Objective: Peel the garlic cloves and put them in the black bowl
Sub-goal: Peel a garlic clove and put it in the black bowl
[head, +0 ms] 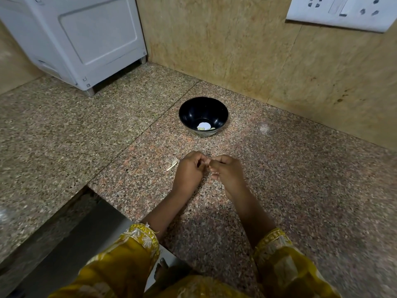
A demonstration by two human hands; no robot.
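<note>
Peeling: the left grip (189, 168) and the right grip (227, 172) meet fingertip to fingertip low over the table (300, 179), probably so that loose skin falls on the stone and not among the peeled pieces.
Left grip: fingers curled in, pinching a small thing against the thumb. It looks like the steadying side.
Right grip: fingers curled too, pinching at the same spot, likely the side that picks at the skin.
Garlic clove (208, 162): caught between the two sets of fingertips and almost wholly hidden. Only a pale sliver shows, so I cannot tell how much skin is left.
Black bowl (189, 112): upright, straight ahead of the hands and apart from them, set for a short forward drop.
Bowl contents (201, 128): a few pale pieces on the bottom, probably peeled cloves. The bright round spot may be glare.
Skin scrap (172, 164): a pale strip on the table just left of the left grip, clear of the bowl.
Stage: judged mid-task, with this clove not yet ready to drop.
</note>
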